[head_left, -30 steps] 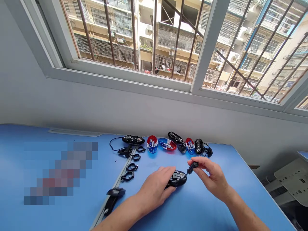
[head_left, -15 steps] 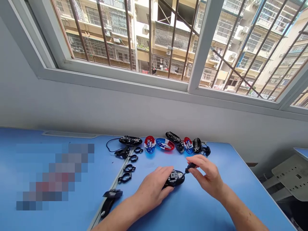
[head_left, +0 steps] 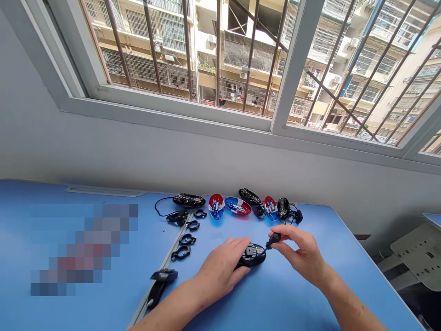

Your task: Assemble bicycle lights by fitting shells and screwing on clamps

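My left hand (head_left: 225,266) is closed around the left end of a black oval housing (head_left: 254,255) with a grey grille pattern, which rests on the blue desk. In my right hand (head_left: 299,250), thumb and fingertips pinch a small black corded piece (head_left: 274,239) just right of the housing. A short dark cord appears to run from this piece to the housing's right tip. My left fingers cover the housing's other end.
Behind my hands lie red-and-blue oval shells (head_left: 216,206) and black oval housings (head_left: 189,201), some with cords. Several black ring clamps (head_left: 181,253) line the desk seam, with a black bracket-like part (head_left: 159,287) nearer. A barred window is above the wall.
My right hand has shifted and tilted slightly with the small black piece. The housing stays under my left hand. The whole view has moved a little.
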The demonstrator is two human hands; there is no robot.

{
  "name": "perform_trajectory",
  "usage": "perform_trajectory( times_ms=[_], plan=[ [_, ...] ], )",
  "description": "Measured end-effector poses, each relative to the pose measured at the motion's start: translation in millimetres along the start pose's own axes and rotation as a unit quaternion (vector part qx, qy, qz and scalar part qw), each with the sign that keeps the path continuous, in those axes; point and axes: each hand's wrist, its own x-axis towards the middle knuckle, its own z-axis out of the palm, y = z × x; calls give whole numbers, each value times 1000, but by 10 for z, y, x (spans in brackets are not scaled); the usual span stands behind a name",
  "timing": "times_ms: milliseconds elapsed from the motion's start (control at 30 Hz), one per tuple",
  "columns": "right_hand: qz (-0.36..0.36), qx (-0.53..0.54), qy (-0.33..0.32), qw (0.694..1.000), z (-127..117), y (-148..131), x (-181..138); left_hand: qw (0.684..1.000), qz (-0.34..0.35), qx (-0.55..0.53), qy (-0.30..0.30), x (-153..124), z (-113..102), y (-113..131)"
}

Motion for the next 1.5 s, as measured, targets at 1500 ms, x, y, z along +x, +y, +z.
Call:
perform_trajectory(
  times_ms=[1500],
  plan=[
    [-19,-95,56,994,45,-10,9,1000,15,-2,22,1,35,-37]
  ],
)
